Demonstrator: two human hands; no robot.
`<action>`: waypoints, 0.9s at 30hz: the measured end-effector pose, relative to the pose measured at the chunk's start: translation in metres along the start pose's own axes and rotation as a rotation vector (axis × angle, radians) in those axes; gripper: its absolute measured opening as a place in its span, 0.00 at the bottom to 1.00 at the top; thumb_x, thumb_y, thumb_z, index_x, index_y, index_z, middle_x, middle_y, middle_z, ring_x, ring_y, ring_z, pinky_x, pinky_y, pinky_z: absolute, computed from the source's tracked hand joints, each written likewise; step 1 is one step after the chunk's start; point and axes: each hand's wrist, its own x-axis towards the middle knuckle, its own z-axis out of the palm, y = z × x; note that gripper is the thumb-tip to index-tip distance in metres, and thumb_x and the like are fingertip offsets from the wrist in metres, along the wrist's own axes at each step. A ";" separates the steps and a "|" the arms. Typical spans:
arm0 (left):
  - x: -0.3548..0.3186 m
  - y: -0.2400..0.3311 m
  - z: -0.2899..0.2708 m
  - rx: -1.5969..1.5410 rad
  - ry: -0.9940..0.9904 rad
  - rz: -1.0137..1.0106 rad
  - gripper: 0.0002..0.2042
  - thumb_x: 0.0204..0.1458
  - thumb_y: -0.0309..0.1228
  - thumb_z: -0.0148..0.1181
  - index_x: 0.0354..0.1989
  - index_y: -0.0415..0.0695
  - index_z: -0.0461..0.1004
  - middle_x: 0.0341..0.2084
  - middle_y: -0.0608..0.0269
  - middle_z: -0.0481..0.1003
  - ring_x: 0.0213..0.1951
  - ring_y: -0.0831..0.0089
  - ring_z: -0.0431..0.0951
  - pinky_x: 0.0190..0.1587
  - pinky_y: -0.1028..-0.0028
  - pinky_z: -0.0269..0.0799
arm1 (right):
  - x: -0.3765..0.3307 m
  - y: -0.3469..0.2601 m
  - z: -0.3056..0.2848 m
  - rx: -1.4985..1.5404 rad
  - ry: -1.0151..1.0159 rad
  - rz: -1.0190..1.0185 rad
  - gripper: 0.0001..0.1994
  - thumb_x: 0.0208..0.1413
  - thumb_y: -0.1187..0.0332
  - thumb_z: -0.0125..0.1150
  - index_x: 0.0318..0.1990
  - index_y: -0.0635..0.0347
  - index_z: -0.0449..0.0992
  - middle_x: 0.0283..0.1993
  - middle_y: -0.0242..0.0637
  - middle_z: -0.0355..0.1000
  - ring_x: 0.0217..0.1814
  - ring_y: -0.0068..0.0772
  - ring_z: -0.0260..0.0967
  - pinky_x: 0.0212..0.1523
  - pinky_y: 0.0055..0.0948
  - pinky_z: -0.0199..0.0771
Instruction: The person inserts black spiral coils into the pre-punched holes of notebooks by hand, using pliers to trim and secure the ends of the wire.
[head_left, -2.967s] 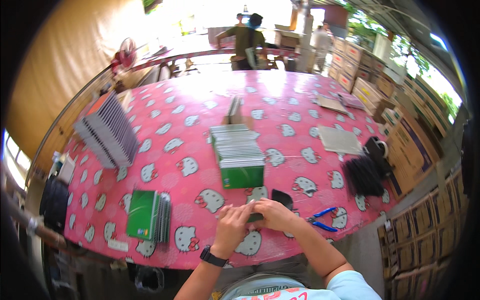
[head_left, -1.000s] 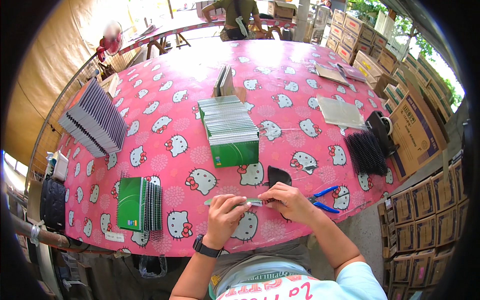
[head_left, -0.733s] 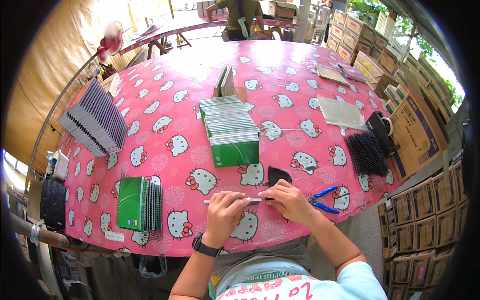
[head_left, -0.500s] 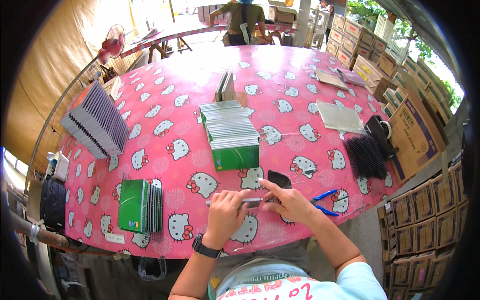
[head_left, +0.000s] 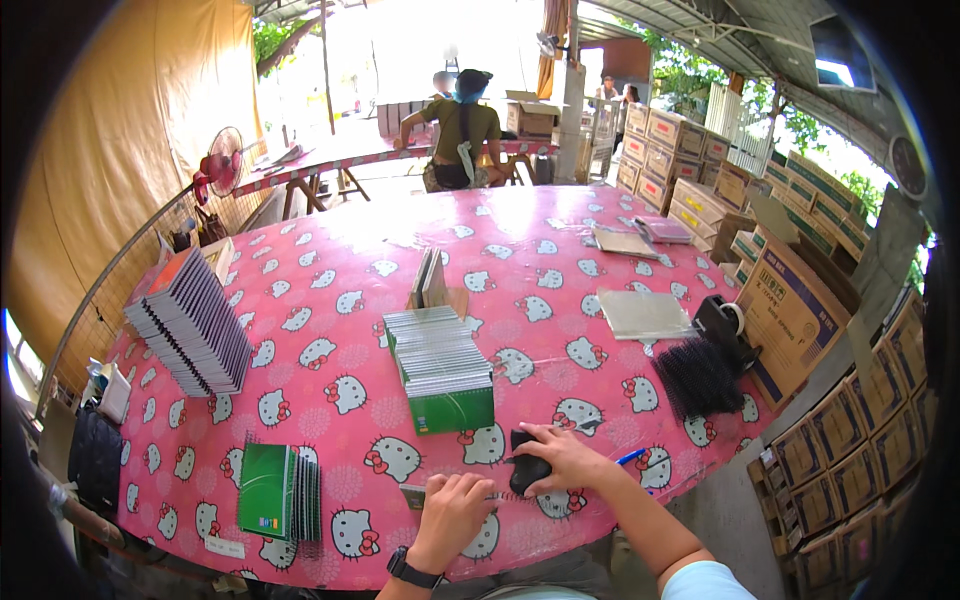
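My left hand [head_left: 455, 508], with a black watch on its wrist, is curled over a thin spiral-edged strip [head_left: 413, 494] lying near the table's front edge. Just to its right, my right hand [head_left: 565, 458] grips a small black object [head_left: 525, 472] resting on the pink patterned tablecloth [head_left: 330, 400]. The two hands are close together, almost touching. Behind them lies a long stack of green-covered spiral notebooks [head_left: 440, 365].
A small green notebook stack [head_left: 280, 492] lies front left, and a leaning row of dark notebooks [head_left: 190, 325] far left. A pile of black coils [head_left: 697, 378], a tape dispenser [head_left: 725, 320] and blue-handled pliers [head_left: 632, 457] sit right. Cardboard boxes [head_left: 790, 300] line the right. A person [head_left: 458, 130] works at a far table.
My right hand has left the strip and moved onto the black object. My left hand stays on the strip. The view has tilted up, showing more of the far end.
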 end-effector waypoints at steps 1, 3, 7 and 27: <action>-0.003 -0.005 0.002 0.019 0.000 0.013 0.12 0.47 0.38 0.63 0.37 0.49 0.72 0.34 0.68 0.75 0.38 0.69 0.74 0.46 0.65 0.60 | 0.002 -0.003 0.000 0.013 -0.016 0.016 0.38 0.33 0.49 0.74 0.56 0.48 0.69 0.67 0.52 0.52 0.64 0.56 0.54 0.62 0.49 0.59; -0.005 -0.010 0.002 0.056 -0.002 0.036 0.12 0.47 0.38 0.63 0.38 0.50 0.71 0.35 0.69 0.74 0.38 0.71 0.74 0.48 0.64 0.59 | 0.004 -0.005 0.001 0.043 -0.051 0.050 0.38 0.33 0.51 0.75 0.56 0.47 0.68 0.67 0.52 0.51 0.65 0.57 0.53 0.62 0.50 0.59; -0.002 -0.005 0.001 -0.003 0.064 0.044 0.11 0.46 0.42 0.64 0.34 0.50 0.75 0.33 0.71 0.76 0.39 0.71 0.75 0.54 0.59 0.56 | 0.003 -0.005 0.000 0.134 -0.014 0.097 0.37 0.32 0.51 0.76 0.56 0.45 0.71 0.66 0.51 0.54 0.64 0.56 0.54 0.62 0.49 0.60; -0.024 -0.022 -0.007 -0.088 0.094 -0.133 0.31 0.33 0.41 0.74 0.50 0.51 0.71 0.25 0.75 0.73 0.36 0.78 0.74 0.60 0.58 0.47 | 0.003 -0.038 -0.008 1.064 -0.007 0.055 0.20 0.50 0.49 0.63 0.43 0.54 0.81 0.49 0.43 0.74 0.48 0.34 0.68 0.51 0.36 0.65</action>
